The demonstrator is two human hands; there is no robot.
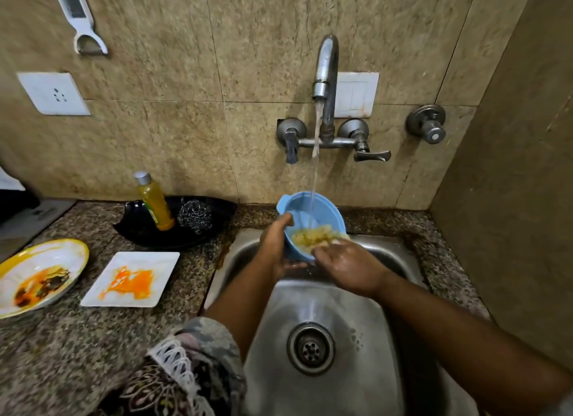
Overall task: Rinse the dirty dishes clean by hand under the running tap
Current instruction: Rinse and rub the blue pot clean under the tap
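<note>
Beige stone tiles back a steel sink (356, 329) where the tap (326, 71) runs into a tilted blue bowl (322, 211). Left hand (276, 242) curls its grip round the bowl's rim; right hand (347, 268) presses a yellowish scrubber (316, 236) inside it, fingers bent. Left of the sink, on the desk (62, 338), lie a stained square plate (131, 277) and an oval plate (37, 274).

Dim warm indoor light, soft glare on the steel sink (335, 310), wide-angle bending and blur toward the edges.
</note>
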